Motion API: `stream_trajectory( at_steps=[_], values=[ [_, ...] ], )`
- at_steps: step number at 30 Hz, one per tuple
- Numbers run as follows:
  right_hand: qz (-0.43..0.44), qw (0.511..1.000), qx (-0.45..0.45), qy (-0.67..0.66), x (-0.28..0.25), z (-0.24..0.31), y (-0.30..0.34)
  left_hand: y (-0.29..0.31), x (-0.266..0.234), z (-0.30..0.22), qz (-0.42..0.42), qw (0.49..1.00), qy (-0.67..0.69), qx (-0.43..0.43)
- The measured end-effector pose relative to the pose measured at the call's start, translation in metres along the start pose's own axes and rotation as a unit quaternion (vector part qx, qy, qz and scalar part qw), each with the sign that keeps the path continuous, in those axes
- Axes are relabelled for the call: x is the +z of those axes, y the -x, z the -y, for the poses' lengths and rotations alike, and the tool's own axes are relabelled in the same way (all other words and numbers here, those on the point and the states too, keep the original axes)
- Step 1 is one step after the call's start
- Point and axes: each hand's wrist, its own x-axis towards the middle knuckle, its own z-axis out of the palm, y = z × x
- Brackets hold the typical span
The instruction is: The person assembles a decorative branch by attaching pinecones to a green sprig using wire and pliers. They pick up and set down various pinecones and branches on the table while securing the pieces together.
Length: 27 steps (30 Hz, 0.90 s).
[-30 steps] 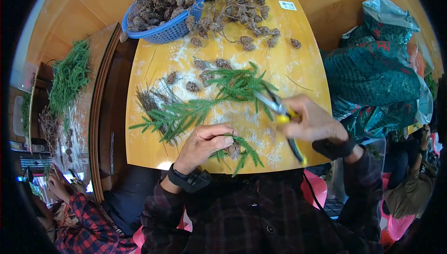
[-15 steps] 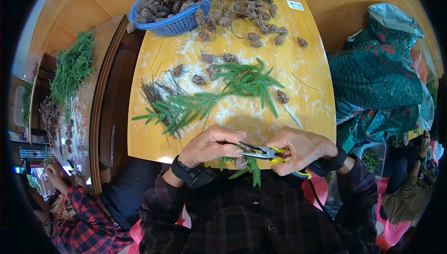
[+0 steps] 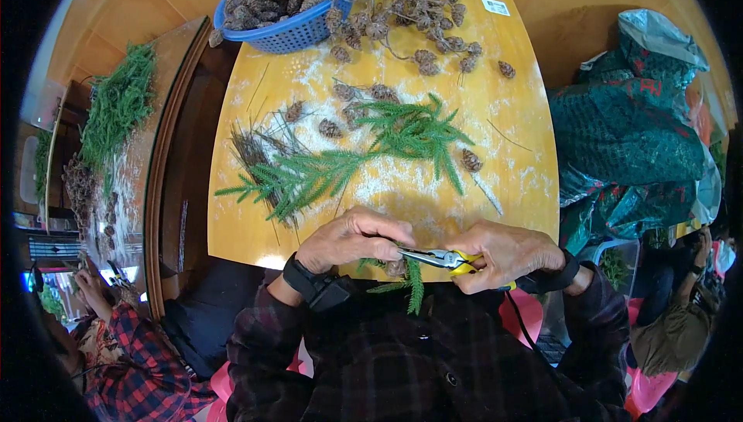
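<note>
My right hand (image 3: 503, 255) is wrapped around needle-nose pliers (image 3: 438, 257) with yellow handles. The jaws point left, and their tips touch or nearly touch the fingertips of my left hand (image 3: 348, 242). Thumb and forefinger of that hand are pinched together. Just under them hangs a small green sprig (image 3: 416, 286) with a brown pine cone (image 3: 395, 268) against it. Whether the jaws grip a stem or wire at the fingertips is too small to tell. All this is above the near table edge, in front of my chest.
Green sprigs (image 3: 406, 129), loose pine cones (image 3: 470, 160) and a bundle of thin dark wires or stems (image 3: 259, 159) lie on the yellow table (image 3: 511, 205). A blue basket (image 3: 290, 37) of cones stands behind. Green sacks (image 3: 627, 128) are at right. Other people sit left and right.
The pliers' jaws have come closer together, with their tips at my left fingertips. The hanging sprig has shifted slightly left. Both hands stay in nearly the same place.
</note>
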Motion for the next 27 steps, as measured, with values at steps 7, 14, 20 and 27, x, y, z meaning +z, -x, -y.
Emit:
stream_trajectory(
  at_steps=[7, 14, 20, 27],
  values=[
    [0.057, 0.995, 0.073, 0.038, -0.022, 0.005, 0.010, 0.002, 0.001, -0.003, -0.081, 0.989, 0.051, -0.109],
    [-0.323, 0.932, 0.060, 0.156, -0.069, -0.030, 0.000, 0.000, 0.008, -0.010, -0.137, 0.989, -0.004, -0.048],
    [-0.429, 0.808, 0.086, 0.395, -0.093, -0.070, -0.008, -0.001, 0.016, -0.015, -0.165, 0.984, -0.040, -0.048],
    [-0.471, 0.749, 0.087, 0.457, -0.088, -0.057, -0.015, -0.002, 0.019, -0.008, -0.177, 0.980, -0.089, 0.014]
  ],
)
